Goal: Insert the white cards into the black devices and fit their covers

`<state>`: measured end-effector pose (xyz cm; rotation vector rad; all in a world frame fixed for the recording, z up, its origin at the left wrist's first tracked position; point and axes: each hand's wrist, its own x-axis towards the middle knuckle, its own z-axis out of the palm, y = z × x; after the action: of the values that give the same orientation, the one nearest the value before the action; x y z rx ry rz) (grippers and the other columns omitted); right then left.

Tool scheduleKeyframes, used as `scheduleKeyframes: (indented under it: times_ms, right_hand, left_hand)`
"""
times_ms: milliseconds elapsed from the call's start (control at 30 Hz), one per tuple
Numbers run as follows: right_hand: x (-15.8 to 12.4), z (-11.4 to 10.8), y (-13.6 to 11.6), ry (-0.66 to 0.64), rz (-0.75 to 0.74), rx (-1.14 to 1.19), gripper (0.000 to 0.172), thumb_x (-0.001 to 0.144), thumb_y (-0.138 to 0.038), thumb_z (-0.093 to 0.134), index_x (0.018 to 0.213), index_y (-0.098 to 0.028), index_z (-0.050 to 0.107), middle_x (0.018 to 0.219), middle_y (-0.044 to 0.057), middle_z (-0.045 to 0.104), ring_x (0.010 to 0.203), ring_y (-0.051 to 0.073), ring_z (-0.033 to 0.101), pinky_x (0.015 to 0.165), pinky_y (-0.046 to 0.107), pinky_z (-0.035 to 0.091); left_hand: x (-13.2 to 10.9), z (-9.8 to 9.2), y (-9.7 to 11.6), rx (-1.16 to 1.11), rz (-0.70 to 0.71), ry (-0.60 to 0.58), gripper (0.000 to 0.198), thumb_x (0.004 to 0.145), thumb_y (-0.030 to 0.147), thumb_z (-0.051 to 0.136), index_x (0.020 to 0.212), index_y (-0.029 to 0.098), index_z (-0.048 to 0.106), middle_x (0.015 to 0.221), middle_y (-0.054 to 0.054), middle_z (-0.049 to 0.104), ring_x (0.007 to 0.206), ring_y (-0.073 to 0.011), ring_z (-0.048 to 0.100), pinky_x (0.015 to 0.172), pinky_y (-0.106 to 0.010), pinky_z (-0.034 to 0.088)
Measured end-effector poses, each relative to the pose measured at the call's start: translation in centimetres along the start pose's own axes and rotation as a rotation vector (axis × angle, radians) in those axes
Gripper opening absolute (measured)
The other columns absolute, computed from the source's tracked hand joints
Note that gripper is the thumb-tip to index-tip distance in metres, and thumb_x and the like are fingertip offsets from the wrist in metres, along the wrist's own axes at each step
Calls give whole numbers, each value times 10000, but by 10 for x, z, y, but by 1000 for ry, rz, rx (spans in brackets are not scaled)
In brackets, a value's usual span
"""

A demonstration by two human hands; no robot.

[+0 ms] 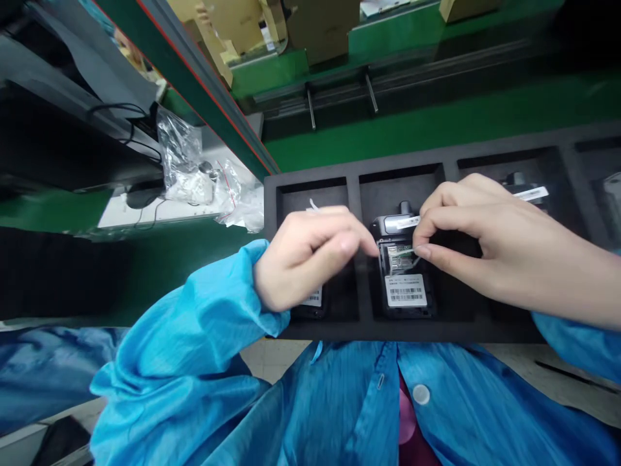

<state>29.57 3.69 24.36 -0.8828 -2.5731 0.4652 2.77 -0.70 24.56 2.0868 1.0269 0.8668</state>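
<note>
1. Device [406, 266] sits in the second compartment from the left of the black tray [353, 194]; back uncovered, metal slots exposed, label [406, 296] already on.
2. My right hand [421, 246] has thumb and index pinched closed on a thin strip [415, 261]; it spans the slots, not yet clear of them; cannot tell whether it is attached.
3. My left hand [315, 255] is loosely curled, index stretched to the device's left edge; nothing seen in its grasp; contact unclear.
4. Neighbouring compartments hold similar units, partly hidden by my hands; their stage unclear.
5. Tray rests on a green bench [436, 110]; plastic bags [194, 168] left, cartons [315, 26] beyond.
</note>
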Motion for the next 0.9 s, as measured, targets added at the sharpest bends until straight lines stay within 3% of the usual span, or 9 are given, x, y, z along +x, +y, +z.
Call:
scheduleKeyframes:
  times_ms: [100, 233, 333, 467, 900]
  right_hand:
    - [0, 10, 6, -21, 0, -50, 216, 977, -371, 538, 885, -227, 672, 950, 70, 646, 886, 238, 521, 756, 395, 419]
    - [-1, 10, 6, 1, -35, -91, 195, 977, -336, 541, 873, -218, 657, 941, 75, 640, 877, 234, 527, 750, 404, 430]
    - [-1, 5, 2, -28, -18, -73, 228, 981, -374, 520, 862, -225, 646, 929, 72, 631, 876, 235, 529, 712, 391, 430]
    - [-1, 0, -1, -87, 25, -23, 225, 991, -385, 517, 871, -235, 636, 956, 61, 634, 907, 232, 539, 690, 376, 447]
    - [-2, 3, -1, -86, 24, -80, 243, 984, -380, 494, 843, -220, 611, 923, 69, 625, 876, 239, 532, 728, 428, 432]
  left_hand:
    - [-9, 1, -2, 186, 194, -171, 432, 1053, 403, 391, 1104, 180, 757, 707, -31, 597, 625, -144, 513, 637, -317, 422]
    - [-13, 12, -3, 606, 355, -202, 445, 1046, 374, 376, 1295, 199, 701, 766, -40, 561, 673, -180, 479, 618, -344, 340]
    - [-12, 17, -3, 760, 392, -245, 426, 1030, 366, 429, 1334, 188, 669, 808, -51, 562, 736, -203, 491, 628, -356, 328]
    - [-12, 18, -4, 769, 396, -261, 424, 1018, 374, 449, 1318, 168, 668, 852, -66, 575, 758, -216, 487, 639, -376, 334]
    - [-12, 20, -2, 727, 338, -291, 430, 1038, 380, 427, 1361, 209, 654, 839, -60, 567, 766, -218, 490, 645, -380, 321]
